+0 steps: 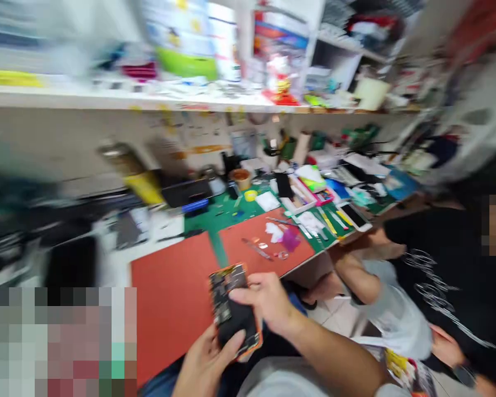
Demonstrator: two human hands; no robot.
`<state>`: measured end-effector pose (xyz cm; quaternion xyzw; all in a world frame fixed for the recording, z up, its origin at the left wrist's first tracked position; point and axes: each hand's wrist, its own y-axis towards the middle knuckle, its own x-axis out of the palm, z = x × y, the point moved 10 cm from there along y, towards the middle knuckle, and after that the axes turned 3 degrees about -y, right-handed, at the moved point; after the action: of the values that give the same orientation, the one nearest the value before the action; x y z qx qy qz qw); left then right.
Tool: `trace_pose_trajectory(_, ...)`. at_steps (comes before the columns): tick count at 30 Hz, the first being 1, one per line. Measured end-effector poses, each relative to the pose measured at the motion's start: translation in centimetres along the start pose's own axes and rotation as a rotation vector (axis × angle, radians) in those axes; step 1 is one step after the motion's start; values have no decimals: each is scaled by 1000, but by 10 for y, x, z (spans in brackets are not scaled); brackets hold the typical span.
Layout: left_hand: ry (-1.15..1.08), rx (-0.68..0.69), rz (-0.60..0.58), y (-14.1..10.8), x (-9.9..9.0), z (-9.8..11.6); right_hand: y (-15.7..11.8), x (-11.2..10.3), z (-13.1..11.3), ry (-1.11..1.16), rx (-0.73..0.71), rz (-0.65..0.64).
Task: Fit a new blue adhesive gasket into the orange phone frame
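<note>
An opened smartphone (238, 311) with an orange frame is held above my lap at the bench's front edge. Its dark inner parts face up, and a black area that looks like the battery fills much of it. My left hand (213, 350) grips the lower left side, thumb lying over the bottom end. From the right, my right hand (268, 303) clasps the upper right edge with its thumb across the inner face. The fingers beneath the phone are partly hidden. Just beyond it lies a red mat (173, 298) on the bench.
Thin tools (258, 249), white tissue (275, 231) and small parts lie on the right red mat. Behind are a green mat (202, 220), a white tray (300, 198) and a white phone (355, 216). A shelf (149, 99) overhangs the bench. A person in black (446, 275) sits at right.
</note>
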<state>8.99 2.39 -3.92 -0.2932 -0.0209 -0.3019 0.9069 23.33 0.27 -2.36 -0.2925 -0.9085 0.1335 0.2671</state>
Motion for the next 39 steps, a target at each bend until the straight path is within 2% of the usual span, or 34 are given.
trace_pose_trajectory(1, -52, -37, -106, 2, 11, -4, -1, 2, 0, 2, 11, -30)
trace_pose_trajectory(6, -162, -31, -37, 10, 2, -6, -2, 13, 3, -34, 24, -141)
trace_pose_trajectory(18, -275, -17, -85, 4, 6, -8, -3, 9, 8, -140, -18, -195)
trace_pose_trajectory(29, -289, 3, -104, 7, 8, -10, -1, 7, 5, -145, -24, -149)
trace_pose_trajectory(35, -293, -31, -218, 0, 14, -1, 0, 3, 7, -114, -8, -125)
trace_pose_trajectory(39, -295, -42, -244, -3, 13, 1, 1, 6, 5, -98, 3, -129)
